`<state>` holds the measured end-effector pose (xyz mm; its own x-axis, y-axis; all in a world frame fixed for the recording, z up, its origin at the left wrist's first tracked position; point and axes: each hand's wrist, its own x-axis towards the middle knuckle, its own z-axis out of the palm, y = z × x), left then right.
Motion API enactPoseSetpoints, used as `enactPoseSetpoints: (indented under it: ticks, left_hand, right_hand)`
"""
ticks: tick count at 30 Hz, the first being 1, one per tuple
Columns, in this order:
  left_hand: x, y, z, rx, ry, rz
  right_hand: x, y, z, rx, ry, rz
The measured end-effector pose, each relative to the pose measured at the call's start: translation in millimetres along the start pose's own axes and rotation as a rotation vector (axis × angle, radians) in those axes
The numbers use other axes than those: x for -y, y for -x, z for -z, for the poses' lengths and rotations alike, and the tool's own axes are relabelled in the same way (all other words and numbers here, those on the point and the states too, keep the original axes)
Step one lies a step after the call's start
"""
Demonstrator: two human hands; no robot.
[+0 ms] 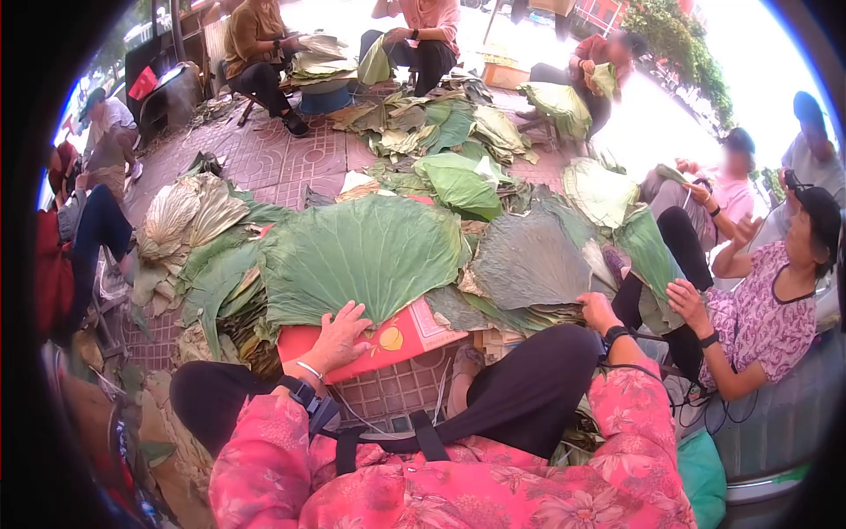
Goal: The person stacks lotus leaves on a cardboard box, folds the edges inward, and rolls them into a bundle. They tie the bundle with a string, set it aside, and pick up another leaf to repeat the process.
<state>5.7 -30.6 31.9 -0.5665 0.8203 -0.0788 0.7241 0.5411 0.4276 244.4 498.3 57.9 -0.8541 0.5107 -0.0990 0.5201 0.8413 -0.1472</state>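
Head view, watched from my remote post: a broad green lotus leaf (366, 251) lies fanned out, partly over a red printed carton (401, 342), directly beyond my left hand (342, 342), its longer axis running side to side. That hand is clearly the nearer, its fingers splayed and unclenched at the leaf's near edge. My right hand (600, 315) sits well apart, at the right rim of a grey-brown lotus leaf (529, 260); whether its fingers pinch that rim, I cannot tell
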Motion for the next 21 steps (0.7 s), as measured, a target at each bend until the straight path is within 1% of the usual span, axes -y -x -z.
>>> enactPoseSetpoints:
  ticks: [2, 5, 6, 8, 9, 11, 13, 15, 17, 18, 21]
  left_hand:
    - [-1.4, -0.1, 1.8, -0.019, -0.003, 0.011]
    - [2.7, -5.2, -3.9, -0.067, 0.060, -0.022]
    - [-1.4, -6.4, -0.4, -0.086, 0.113, -0.034]
    - [-17.2, -13.6, 11.5, -0.123, 0.218, -0.055]
    - [-23.1, -19.3, 14.0, -0.184, 0.272, -0.095]
    - [-36.3, -36.7, 23.4, -0.309, 0.373, -0.176]
    - [-75.6, -47.2, 59.2, -0.376, 0.334, -0.170]
    - [-104.6, -64.0, 83.9, -0.496, 0.302, -0.213]
    - [-132.6, -71.9, 110.8, -0.570, 0.182, -0.196]
    - [-138.2, -75.8, 120.9, -0.606, 0.122, -0.185]
    - [-118.1, -99.1, 130.6, -0.754, 0.040, -0.165]
  right_hand:
    - [-2.0, -0.4, 2.0, -0.104, -0.082, -0.028]
    - [14.3, -4.0, 28.1, -0.389, -0.209, 0.047]
    - [27.4, -6.2, 43.3, -0.421, -0.325, 0.066]
    - [66.4, -3.4, 83.5, -0.467, -0.373, 0.078]
    - [85.2, 0.3, 102.9, -0.488, -0.397, 0.084]
    - [114.4, 2.9, 133.8, -0.481, -0.446, 0.171]
    - [146.1, 8.5, 154.8, -0.442, -0.554, 0.282]
    - [181.6, 17.2, 170.5, -0.367, -0.716, 0.411]
    - [222.3, 33.6, 187.5, -0.220, -0.775, 0.417]
    - [237.9, 39.1, 192.4, -0.144, -0.801, 0.420]
    - [266.3, 39.7, 193.8, -0.091, -0.757, 0.497]
